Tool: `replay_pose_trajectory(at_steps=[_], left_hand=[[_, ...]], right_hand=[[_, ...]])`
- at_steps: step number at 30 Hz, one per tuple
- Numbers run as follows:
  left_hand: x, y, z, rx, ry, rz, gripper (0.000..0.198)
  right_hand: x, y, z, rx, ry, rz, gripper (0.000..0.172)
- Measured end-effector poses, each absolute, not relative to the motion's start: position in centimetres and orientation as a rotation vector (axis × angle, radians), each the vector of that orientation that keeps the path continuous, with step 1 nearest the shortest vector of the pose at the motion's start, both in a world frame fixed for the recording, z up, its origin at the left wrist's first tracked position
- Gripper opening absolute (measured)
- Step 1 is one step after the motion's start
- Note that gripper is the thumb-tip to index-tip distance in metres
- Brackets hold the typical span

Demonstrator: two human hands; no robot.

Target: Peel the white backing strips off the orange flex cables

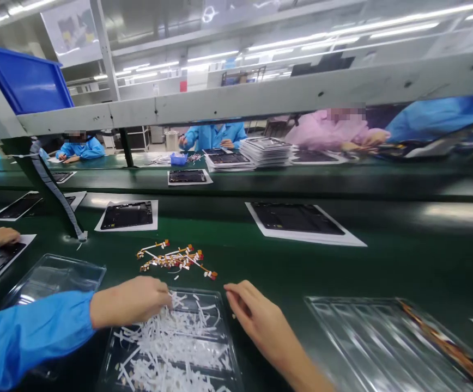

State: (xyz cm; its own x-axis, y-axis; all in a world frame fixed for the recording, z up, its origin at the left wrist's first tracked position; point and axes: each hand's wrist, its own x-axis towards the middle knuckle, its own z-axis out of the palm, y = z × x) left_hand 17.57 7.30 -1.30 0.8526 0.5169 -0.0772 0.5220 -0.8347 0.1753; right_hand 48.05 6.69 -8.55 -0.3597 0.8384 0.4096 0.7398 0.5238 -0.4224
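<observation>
While 2 bare hands meet over the near part of a green tabletop (416,261), the L hand (134,299), in a blue sleeve (44,332), curls its fingers down at the far L corner of 1 clear tray (233,348); can't tell if anything is pinched there. That tray holds a heap of thin white strips (171,343), too many & too tangled to count. The R hand (261,318) is just R of the tray, thumb & forefinger brought close tog.; can't tell if a small pc. is btwn the tips. Just beyond the tray, on the tabletop, is 1 loose pile of orange-and-white parts (175,258), overlapping, so no exact no.

There are 2 more clear trays: a ridged tray (367,337) at R, w/ orange-brown strips (444,340) along its R side, & a bare-looking tray (73,267) at L, partly behind the sleeve. Past the pile, 2 black panels (130,215) lie well apart, each on a white sheet. At far L, 1 co-worker's hand (5,235) rests by another panel (5,256). Across the way: at least 4 co-workers (216,133), 3 in blue, 1 in pink, & 1 tall stack (265,152). Upper L: 1 large blue bin (26,81).
</observation>
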Motion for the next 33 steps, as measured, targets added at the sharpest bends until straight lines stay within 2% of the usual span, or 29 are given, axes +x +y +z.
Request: replay_pose_trajectory(at_steps=[3,7,9,12,14,18,20,22,25,26,28,30,32,33], left_hand=[[16.3,2.7,-2.9,2.833,0.901,0.061,0.014],[14.1,-1.6,-6.7,2.898,0.919,0.375,0.005],[12.8,-2.1,-7.2,2.811,1.076,0.550,0.011],[11.1,-0.8,-5.3,2.525,1.290,0.672,0.023],[10.1,1.4,-3.4,2.362,1.419,0.672,0.023],[9.2,8.7,-2.8,2.233,1.634,0.622,0.021],[9.4,12.7,-4.1,2.208,1.676,0.561,0.018],[9.8,16.1,-5.8,2.202,1.671,0.477,0.025],[10.5,19.1,-8.1,2.218,1.659,0.373,0.031],[10.7,19.6,-8.7,2.230,1.661,0.354,0.031],[10.9,20.2,-9.4,2.263,1.659,0.339,0.031],[11.0,20.3,-9.6,2.302,1.643,0.350,0.031],[11.0,20.3,-9.1,2.344,1.630,0.394,0.031],[11.0,20.1,-8.7,2.365,1.628,0.429,0.031]], right_hand=[[45.1,8.4,-8.0,-1.275,-2.513,0.188,0.028],[39.9,12.2,-7.2,-1.222,-2.724,0.161,0.015],[38.0,13.7,-7.0,-1.225,-2.797,0.142,0.012],[36.7,14.7,-7.0,-1.273,-2.886,0.115,0.018],[36.5,14.7,-6.9,-1.313,-2.914,0.113,0.021],[36.4,13.4,-5.3,-1.338,-2.894,0.177,0.012],[36.6,11.9,-4.0,-1.295,-2.886,0.266,0.018],[37.2,9.8,-2.8,-1.195,-2.908,0.393,0.024],[38.5,6.5,-1.8,-1.035,-2.898,0.617,0.048],[38.9,5.6,-1.7,-1.042,-2.837,0.716,0.049],[39.7,4.8,-1.7,-1.129,-2.720,0.870,0.039],[40.1,5.1,-1.9,-1.198,-2.634,0.920,0.019],[40.2,6.2,-2.3,-1.167,-2.558,0.795,0.005],[40.2,6.9,-2.6,-1.141,-2.507,0.699,0.007]])
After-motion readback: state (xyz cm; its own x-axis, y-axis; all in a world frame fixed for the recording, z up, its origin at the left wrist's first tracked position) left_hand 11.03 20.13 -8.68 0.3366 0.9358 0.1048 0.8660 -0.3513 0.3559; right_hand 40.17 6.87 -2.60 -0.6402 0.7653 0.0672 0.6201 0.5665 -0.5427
